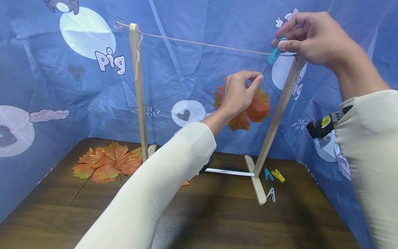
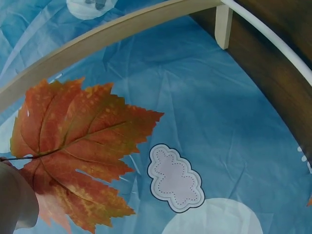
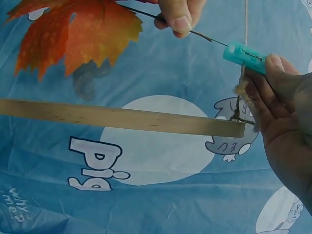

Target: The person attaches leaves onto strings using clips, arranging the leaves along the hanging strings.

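Note:
My left hand [image 1: 239, 90] pinches the thin stem [image 3: 202, 36] of an orange-red artificial maple leaf [image 2: 83, 146], which hangs below and behind the fingers in the head view. Up at the right end of a string [image 1: 202, 43], my right hand [image 1: 320, 39] pinches a teal clothespin [image 3: 239, 53] between thumb and fingers. The clothespin's front end sits over the string, close to the top of the right wooden post [image 1: 280, 110]. In the right wrist view the stem's tip reaches the clothespin's front end.
The string runs across to a left wooden post [image 1: 139, 86]. A white rod [image 1: 230, 172] joins the stand low down. More maple leaves [image 1: 112, 160] lie at the table's left. By the right foot lie a blue clothespin [image 1: 268, 175], a yellow clothespin [image 1: 278, 175] and a pale clothespin [image 1: 271, 194].

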A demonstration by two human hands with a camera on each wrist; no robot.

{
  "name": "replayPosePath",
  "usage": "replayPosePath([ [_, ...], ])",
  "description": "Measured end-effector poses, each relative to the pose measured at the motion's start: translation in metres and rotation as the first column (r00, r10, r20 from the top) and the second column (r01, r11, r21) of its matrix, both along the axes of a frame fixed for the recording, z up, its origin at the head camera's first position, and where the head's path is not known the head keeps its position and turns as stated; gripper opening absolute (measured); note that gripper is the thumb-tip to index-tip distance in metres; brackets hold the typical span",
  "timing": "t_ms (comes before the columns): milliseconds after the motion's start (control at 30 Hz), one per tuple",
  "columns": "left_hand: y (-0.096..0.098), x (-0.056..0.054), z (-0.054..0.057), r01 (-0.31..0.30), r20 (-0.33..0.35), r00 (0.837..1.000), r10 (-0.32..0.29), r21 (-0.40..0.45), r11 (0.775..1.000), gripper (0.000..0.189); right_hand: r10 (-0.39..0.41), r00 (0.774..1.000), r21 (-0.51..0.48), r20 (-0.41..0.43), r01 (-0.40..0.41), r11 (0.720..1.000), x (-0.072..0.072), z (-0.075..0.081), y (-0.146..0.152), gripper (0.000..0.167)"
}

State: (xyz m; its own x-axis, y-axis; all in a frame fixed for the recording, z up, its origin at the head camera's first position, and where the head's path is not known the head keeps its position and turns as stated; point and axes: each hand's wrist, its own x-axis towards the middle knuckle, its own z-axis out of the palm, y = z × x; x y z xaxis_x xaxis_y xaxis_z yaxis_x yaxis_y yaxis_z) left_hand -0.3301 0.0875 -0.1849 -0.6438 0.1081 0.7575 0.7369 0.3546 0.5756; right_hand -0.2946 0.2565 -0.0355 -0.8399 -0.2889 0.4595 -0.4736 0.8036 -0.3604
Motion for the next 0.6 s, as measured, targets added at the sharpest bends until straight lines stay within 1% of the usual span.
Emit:
replayPosePath([
  [167, 0.000, 0.000, 0.002, -0.019, -0.020, 1.000, 0.018, -0.013, 1.000, 0.026, 0.014, 1.000, 0.024, 0.016, -0.015, 1.000, 0.000, 0.000, 0.000, 0.013],
  [300, 0.002, 0.001, 0.006, -0.030, -0.028, 0.999, 0.030, 0.002, 1.000, 0.026, 0.011, 0.999, 0.067, 0.035, -0.014, 0.998, -0.001, -0.001, -0.001, 0.017],
  [433, 0.006, 0.004, 0.010, -0.028, -0.008, 1.000, 0.029, 0.028, 0.999, 0.027, -0.001, 0.999, 0.102, 0.042, -0.004, 0.995, -0.001, -0.003, -0.004, 0.023],
  [600, 0.010, 0.006, 0.014, -0.038, 0.019, 0.999, 0.037, 0.046, 0.998, 0.027, -0.017, 0.999, 0.104, 0.043, 0.013, 0.995, -0.001, -0.003, -0.005, 0.026],
])
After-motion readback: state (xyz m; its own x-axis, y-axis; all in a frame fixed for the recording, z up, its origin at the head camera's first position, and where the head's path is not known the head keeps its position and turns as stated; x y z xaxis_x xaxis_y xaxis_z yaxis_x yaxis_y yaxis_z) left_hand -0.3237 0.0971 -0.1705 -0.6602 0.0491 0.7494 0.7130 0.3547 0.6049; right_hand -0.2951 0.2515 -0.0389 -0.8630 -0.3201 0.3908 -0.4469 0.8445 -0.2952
